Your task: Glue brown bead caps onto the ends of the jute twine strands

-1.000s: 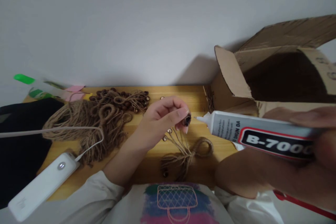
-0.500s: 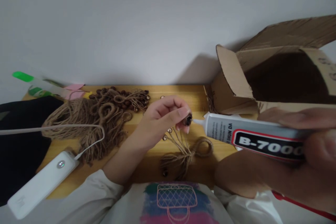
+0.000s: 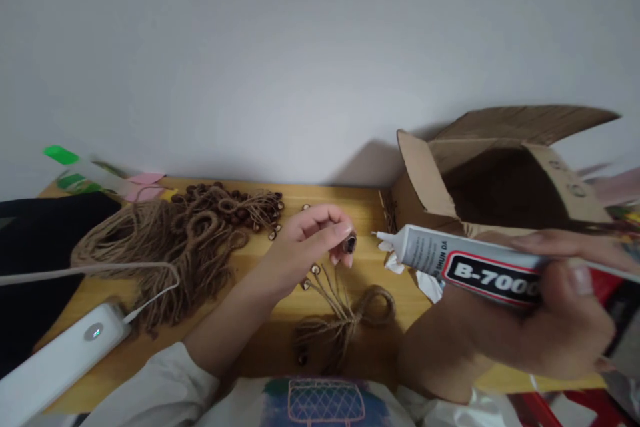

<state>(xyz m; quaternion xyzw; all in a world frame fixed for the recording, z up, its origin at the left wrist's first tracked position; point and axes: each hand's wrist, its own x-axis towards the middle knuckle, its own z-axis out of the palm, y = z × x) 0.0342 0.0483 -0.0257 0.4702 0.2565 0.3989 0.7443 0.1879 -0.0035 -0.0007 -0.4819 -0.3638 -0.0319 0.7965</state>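
Note:
My left hand (image 3: 320,243) pinches a small dark brown cap (image 3: 350,243), hollow side turned to the right, between thumb and fingers. Wrapped around a grey B-7000 glue tube (image 3: 480,269) is my right hand (image 3: 550,320). The tube lies level, its thin white nozzle pointing left, a short gap away from the cap. Below my left hand a twine tassel (image 3: 345,320) with a round loop rests on the wooden table, small brown caps at several of its cord ends.
A heap of twine tassels (image 3: 190,247) covers the table's left part. In front of it lies a white power bank (image 3: 65,360) with a cable. An open cardboard box (image 3: 425,180) stands at the back right, with crumpled white tissue (image 3: 429,285) before it. Behind rises a wall.
The glue tube's nozzle has drawn back to the right, from touching or nearly touching the cap to a clear gap. The whole view has tilted, so the table sits lower in it.

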